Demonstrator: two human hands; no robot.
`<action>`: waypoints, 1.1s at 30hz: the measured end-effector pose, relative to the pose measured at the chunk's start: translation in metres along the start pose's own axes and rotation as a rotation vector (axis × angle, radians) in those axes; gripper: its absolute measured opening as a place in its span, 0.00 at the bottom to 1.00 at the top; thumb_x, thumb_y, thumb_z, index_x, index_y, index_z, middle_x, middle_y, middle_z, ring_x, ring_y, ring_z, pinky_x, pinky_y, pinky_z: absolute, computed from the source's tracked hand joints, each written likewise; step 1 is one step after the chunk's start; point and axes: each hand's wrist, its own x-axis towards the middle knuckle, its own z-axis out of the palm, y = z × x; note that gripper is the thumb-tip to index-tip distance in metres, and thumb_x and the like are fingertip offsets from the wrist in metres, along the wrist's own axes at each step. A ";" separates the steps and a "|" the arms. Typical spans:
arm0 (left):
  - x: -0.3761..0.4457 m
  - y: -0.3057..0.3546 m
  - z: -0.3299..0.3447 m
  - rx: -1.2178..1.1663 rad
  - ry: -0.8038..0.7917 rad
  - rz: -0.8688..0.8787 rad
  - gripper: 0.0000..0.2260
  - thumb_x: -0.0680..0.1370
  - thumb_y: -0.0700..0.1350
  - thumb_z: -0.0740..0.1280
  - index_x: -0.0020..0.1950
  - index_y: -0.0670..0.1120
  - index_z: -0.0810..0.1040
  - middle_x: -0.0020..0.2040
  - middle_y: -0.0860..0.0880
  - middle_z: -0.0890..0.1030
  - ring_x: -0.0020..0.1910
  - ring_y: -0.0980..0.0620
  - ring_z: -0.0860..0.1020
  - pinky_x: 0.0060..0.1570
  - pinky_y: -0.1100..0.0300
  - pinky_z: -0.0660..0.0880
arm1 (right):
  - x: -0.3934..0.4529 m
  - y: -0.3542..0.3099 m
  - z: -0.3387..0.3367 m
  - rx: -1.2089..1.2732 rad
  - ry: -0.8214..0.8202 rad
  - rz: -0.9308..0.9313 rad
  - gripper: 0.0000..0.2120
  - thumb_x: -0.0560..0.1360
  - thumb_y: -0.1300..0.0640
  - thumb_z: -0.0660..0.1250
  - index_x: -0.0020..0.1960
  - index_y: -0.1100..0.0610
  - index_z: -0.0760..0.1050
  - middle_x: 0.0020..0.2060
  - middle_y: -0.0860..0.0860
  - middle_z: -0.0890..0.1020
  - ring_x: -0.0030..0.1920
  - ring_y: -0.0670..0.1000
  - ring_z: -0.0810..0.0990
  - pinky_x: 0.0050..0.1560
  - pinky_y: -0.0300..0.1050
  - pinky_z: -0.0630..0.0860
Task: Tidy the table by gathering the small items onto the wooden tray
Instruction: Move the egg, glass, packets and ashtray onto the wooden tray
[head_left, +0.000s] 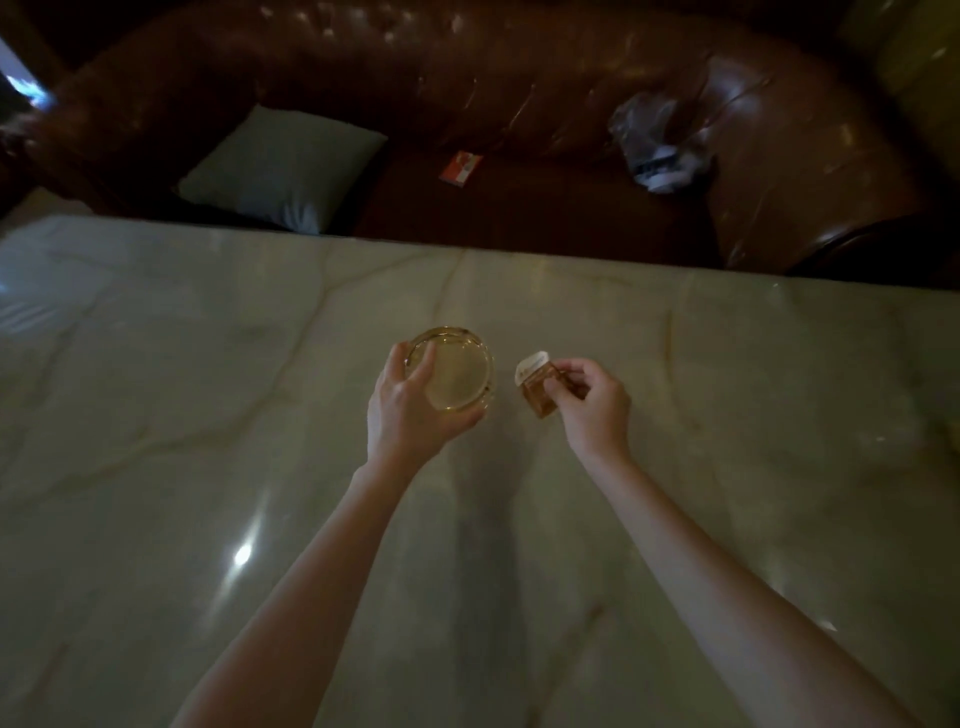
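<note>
- Two hands are engaged, one item each, above the middle of the table.
- The left hand grasps a round, clear amber-tinted glass ashtray: the thumb lies over the left rim and the fingers wrap under the near edge. Whether the ashtray is lifted or resting on the surface cannot be told.
- The right hand pinches a small orange-brown cardboard box with a white flip top between thumb and fingertips. The box is tilted, white top toward the far left, and lies just right of the ashtray, apart from it.
- Both forearms extend from the near edge across the pale green, veined, polished stone table.
- The wooden tray is not in view; its position relative to the hands cannot be stated.
- Progress, as a judgement: two small items are in hand and neither is on a tray. The transfer and deposit steps appear to remain. No other small items are visible on the table.
- Beyond the far table edge stands a brown tufted leather sofa. It carries a grey square cushion at left, a small red-and-white packet at centre, and a crumpled clear plastic bag at right.
</note>
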 end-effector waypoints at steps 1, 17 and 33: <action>-0.003 0.010 0.000 -0.005 0.002 0.020 0.42 0.57 0.64 0.73 0.66 0.47 0.70 0.67 0.42 0.69 0.61 0.42 0.72 0.54 0.48 0.74 | -0.001 -0.001 -0.011 0.012 0.026 -0.003 0.07 0.70 0.66 0.69 0.48 0.61 0.78 0.39 0.49 0.79 0.37 0.42 0.75 0.39 0.22 0.69; -0.091 0.199 0.076 -0.017 -0.161 0.312 0.38 0.59 0.60 0.76 0.66 0.50 0.71 0.70 0.46 0.65 0.64 0.45 0.70 0.55 0.52 0.72 | -0.038 0.055 -0.239 0.225 0.327 0.177 0.08 0.69 0.65 0.70 0.45 0.54 0.77 0.42 0.55 0.82 0.45 0.56 0.82 0.51 0.54 0.79; -0.180 0.356 0.228 -0.044 -0.267 0.451 0.39 0.56 0.68 0.72 0.62 0.54 0.71 0.63 0.50 0.72 0.55 0.48 0.76 0.44 0.52 0.78 | -0.056 0.167 -0.446 0.403 0.520 0.403 0.11 0.72 0.66 0.67 0.54 0.61 0.76 0.46 0.55 0.80 0.44 0.49 0.80 0.44 0.39 0.78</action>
